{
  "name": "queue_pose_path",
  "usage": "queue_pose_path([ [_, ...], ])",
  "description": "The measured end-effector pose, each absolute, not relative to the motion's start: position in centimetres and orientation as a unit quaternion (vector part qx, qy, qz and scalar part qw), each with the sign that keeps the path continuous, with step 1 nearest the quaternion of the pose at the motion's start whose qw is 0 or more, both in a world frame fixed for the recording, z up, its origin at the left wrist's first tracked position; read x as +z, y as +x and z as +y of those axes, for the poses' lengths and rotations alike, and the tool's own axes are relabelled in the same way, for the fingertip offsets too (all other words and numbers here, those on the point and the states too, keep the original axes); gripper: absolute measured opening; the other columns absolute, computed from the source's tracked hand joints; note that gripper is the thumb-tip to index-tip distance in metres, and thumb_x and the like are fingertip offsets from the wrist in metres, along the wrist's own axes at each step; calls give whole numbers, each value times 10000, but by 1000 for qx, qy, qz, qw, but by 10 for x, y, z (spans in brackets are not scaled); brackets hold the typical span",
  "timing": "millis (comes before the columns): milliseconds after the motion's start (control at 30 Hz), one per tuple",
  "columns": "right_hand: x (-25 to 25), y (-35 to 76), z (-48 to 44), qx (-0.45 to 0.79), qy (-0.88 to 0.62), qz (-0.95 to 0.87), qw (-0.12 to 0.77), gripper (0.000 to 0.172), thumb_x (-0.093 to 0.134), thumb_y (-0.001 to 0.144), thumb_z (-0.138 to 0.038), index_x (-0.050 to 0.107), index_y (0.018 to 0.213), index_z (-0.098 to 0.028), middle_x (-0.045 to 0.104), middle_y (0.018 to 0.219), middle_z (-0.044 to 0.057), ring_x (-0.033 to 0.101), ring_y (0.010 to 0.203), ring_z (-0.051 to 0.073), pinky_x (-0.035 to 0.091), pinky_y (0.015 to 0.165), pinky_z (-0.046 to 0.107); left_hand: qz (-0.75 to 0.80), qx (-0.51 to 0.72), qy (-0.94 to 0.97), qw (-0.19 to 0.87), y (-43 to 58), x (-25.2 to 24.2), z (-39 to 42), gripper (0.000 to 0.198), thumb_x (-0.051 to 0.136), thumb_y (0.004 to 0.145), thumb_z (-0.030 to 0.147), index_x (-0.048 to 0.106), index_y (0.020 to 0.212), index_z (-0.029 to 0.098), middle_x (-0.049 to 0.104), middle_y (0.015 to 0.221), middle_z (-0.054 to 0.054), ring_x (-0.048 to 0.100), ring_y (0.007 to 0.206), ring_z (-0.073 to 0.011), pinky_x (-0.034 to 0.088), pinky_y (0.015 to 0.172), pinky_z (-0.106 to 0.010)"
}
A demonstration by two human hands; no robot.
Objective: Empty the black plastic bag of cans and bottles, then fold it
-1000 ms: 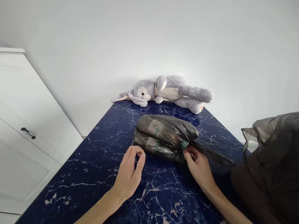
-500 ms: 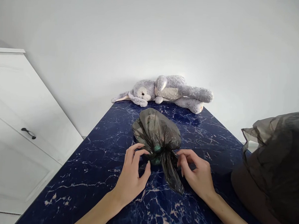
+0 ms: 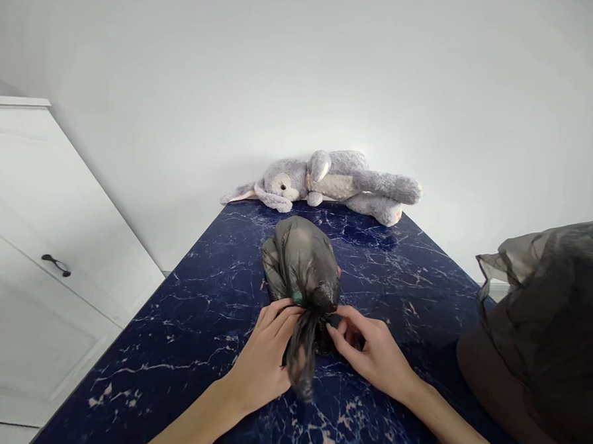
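Observation:
A filled dark plastic bag (image 3: pixel 302 262) lies in the middle of the blue marbled table (image 3: pixel 197 309), its gathered neck pointing toward me. My left hand (image 3: pixel 264 353) presses against the left side of the twisted neck, fingers curled onto it. From the other side my right hand (image 3: pixel 369 352) pinches the same neck just below the bulge. The loose tail of plastic hangs down between both hands.
A grey plush rabbit (image 3: pixel 328 180) lies along the far edge of the table by the wall. A larger dark bag (image 3: pixel 544 334) bulks at the right edge of view. A white cabinet with a black handle (image 3: pixel 56 264) stands to the left.
The bag turned from lying sideways to end-on toward me. Both hands closed in from apart and now grip its neck, which has swung from right to centre.

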State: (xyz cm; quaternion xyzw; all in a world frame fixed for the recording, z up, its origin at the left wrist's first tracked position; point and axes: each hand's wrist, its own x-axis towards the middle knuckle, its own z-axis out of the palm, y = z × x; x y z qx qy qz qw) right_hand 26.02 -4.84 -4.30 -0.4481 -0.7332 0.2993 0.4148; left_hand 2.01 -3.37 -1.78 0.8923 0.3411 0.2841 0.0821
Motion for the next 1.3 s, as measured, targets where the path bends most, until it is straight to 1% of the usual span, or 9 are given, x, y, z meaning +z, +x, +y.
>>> queue_pose_path([
  [67, -43, 260, -50, 307, -437, -742, 405, 269, 528, 1081, -410, 650, 1273, -267, 655, 737, -22, 591, 595, 163, 474, 557, 280, 348, 295, 885, 89, 20, -18, -33, 447, 575, 1035, 166, 532, 1463, 286, 699, 1333, -94, 591, 1325, -305, 515, 1118, -499],
  [200, -42, 258, -52, 302, -434, -749, 400, 210, 542, 1074, -383, 656, 1205, -264, 644, 725, -31, 588, 584, 152, 484, 565, 272, 379, 316, 862, 120, 21, -22, -32, 277, 567, 1065, 198, 599, 1321, 300, 688, 1240, -61, 616, 1227, -261, 546, 1059, -446],
  [267, -43, 258, -53, 295, -432, -747, 410, 205, 553, 1072, -363, 623, 1244, -276, 644, 729, -43, 587, 577, 148, 483, 563, 268, 387, 320, 855, 131, 20, -25, -32, 257, 591, 1058, 211, 598, 1302, 293, 664, 1235, -63, 604, 1202, -257, 549, 1042, -441],
  [467, -46, 259, -53, 254, -425, -742, 452, 348, 587, 1062, -317, 526, 1405, -311, 665, 774, -53, 604, 585, 146, 483, 552, 263, 402, 314, 848, 146, 16, -33, -29, 265, 599, 1059, 217, 581, 1312, 291, 631, 1181, -62, 581, 1127, -253, 530, 1010, -454],
  [667, -43, 258, -52, 240, -417, -757, 443, 250, 583, 1067, -310, 630, 1310, -277, 667, 726, -48, 603, 566, 139, 477, 556, 256, 377, 311, 868, 90, 20, -25, -28, 152, 539, 1078, 161, 620, 1158, 262, 682, 1056, -35, 587, 1036, -230, 507, 939, -403],
  [867, -42, 258, -51, 238, -421, -776, 405, 233, 567, 1092, -335, 650, 1302, -280, 701, 771, -41, 617, 591, 138, 447, 582, 265, 368, 313, 875, 21, 21, -24, -27, 133, 563, 1057, 148, 637, 994, 239, 667, 977, -33, 554, 964, -238, 461, 901, -429],
  [933, -44, 258, -50, 230, -423, -779, 401, 223, 571, 1093, -340, 643, 1293, -271, 698, 762, -41, 615, 586, 141, 434, 570, 267, 368, 305, 878, 22, 18, -28, -26, 105, 588, 1050, 160, 650, 1054, 244, 667, 1024, -40, 544, 989, -246, 453, 910, -437],
  [1200, -49, 259, -47, 195, -416, -775, 434, 94, 614, 1080, -316, 623, 1163, -270, 675, 749, -54, 606, 572, 133, 421, 554, 261, 392, 284, 874, 42, 12, -31, -26, 287, 629, 1021, 122, 605, 1267, 266, 672, 1146, -48, 532, 1089, -275, 439, 967, -471],
  [1300, -48, 259, -47, 184, -414, -770, 450, 61, 606, 1087, -313, 627, 1123, -268, 669, 755, -50, 606, 576, 132, 425, 564, 264, 400, 286, 870, 44, 14, -26, -27, 207, 607, 1056, 195, 642, 1238, 287, 678, 1110, -48, 560, 1056, -271, 470, 954, -464],
])
